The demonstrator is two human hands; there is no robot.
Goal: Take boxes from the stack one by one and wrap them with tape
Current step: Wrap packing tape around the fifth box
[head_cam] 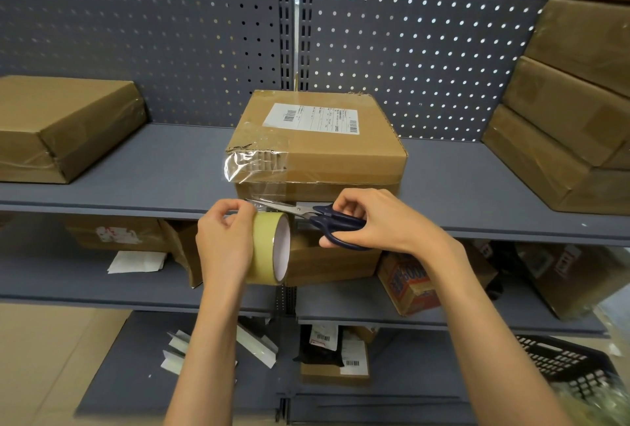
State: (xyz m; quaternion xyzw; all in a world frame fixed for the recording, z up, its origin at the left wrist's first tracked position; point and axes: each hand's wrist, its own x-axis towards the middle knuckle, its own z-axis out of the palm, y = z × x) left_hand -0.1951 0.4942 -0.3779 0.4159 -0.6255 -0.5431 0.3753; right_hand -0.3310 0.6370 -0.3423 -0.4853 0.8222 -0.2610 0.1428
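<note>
A brown cardboard box (317, 139) with a white shipping label stands at the front of the grey shelf (163, 170). Clear tape runs over its front left corner and down its front face. My left hand (225, 241) grips a yellowish tape roll (269, 248) just below the shelf edge, thumb and fingers pinching the tape strip at the top. My right hand (378, 221) holds blue-handled scissors (317, 217), their blades pointing left at the strip between roll and box. A stack of brown boxes (572, 105) rises at the right.
A single wrapped box (64, 125) lies at the left of the shelf. Lower shelves hold cartons, a colourful printed box (409, 286), papers and labelled parcels. A black plastic basket (562, 364) sits at the bottom right. A perforated grey back panel closes the shelf behind.
</note>
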